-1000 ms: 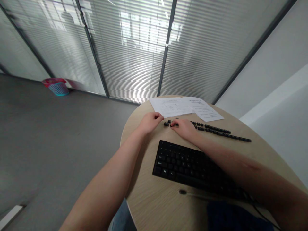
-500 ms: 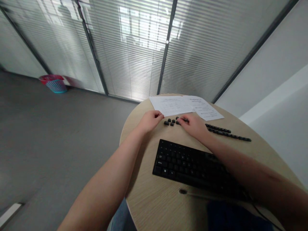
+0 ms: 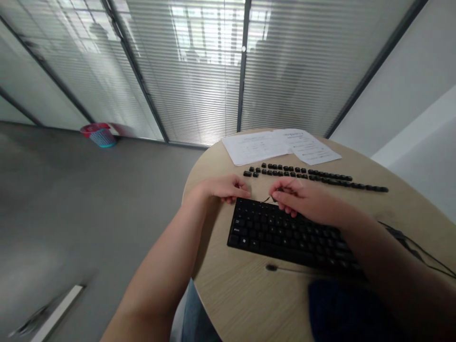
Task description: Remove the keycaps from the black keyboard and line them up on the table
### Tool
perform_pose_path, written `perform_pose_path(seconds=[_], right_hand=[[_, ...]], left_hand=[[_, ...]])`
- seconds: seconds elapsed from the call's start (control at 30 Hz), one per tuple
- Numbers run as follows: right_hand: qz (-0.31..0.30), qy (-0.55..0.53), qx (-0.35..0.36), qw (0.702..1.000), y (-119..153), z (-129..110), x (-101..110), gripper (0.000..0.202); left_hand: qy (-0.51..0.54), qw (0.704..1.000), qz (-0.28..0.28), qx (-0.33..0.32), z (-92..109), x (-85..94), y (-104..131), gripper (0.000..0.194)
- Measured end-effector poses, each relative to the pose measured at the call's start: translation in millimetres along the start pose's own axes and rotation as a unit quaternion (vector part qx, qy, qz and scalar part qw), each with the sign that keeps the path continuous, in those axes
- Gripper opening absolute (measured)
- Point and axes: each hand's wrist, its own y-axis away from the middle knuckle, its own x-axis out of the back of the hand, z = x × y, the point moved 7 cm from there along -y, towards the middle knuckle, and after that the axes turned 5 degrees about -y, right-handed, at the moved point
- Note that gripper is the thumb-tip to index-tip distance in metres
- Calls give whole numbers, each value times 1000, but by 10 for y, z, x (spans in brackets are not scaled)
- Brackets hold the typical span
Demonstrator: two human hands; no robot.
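My right hand (image 3: 299, 197) is over the back edge of the black keyboard (image 3: 270, 235). Its thumb and fingers pinch a small dark piece (image 3: 274, 198), too small to name. A thin dark wire-like line (image 3: 266, 199) shows just left of it; I cannot tell whether the two are joined. At the keyboard's back left corner, my left hand (image 3: 231, 187) rests with its fingers curled together; what they hold, if anything, is hidden. Behind both hands, loose black keycaps (image 3: 274, 173) lie in two rows. My right forearm covers the keyboard's right part.
Printed sheets (image 3: 263, 145) lie at the back of the round wooden table (image 3: 228, 294). A thin brush-like stick (image 3: 272, 268) is in front of the keyboard, near dark blue cloth (image 3: 331, 308). Black cable (image 3: 409, 242) runs at right. A basket (image 3: 101, 135) stands on the floor.
My right hand has come back from the keycaps to the keyboard's back edge, uncovering more of the rows. My left hand has moved closer to the keyboard's corner. The view has shifted.
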Motion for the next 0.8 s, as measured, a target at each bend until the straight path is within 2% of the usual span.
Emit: perform_pose_path(seconds=[0.03,0.1,0.37,0.8], right_hand=[[-37,-13,-2,999,0,26,-77,16],[-69,-28,7,997,0,57,-152,16],[1,33,102,994,0,28,-263,23],[0,62,80,995,-49,148,-360,27]], left_hand=[[1,1000,-13,6,1,-22,9,30],[1,999,-29,15,7,-43,21,30],[-8,998,-56,25,59,-77,50,37],[-15,996,-79,42,-13,-129,3,34]])
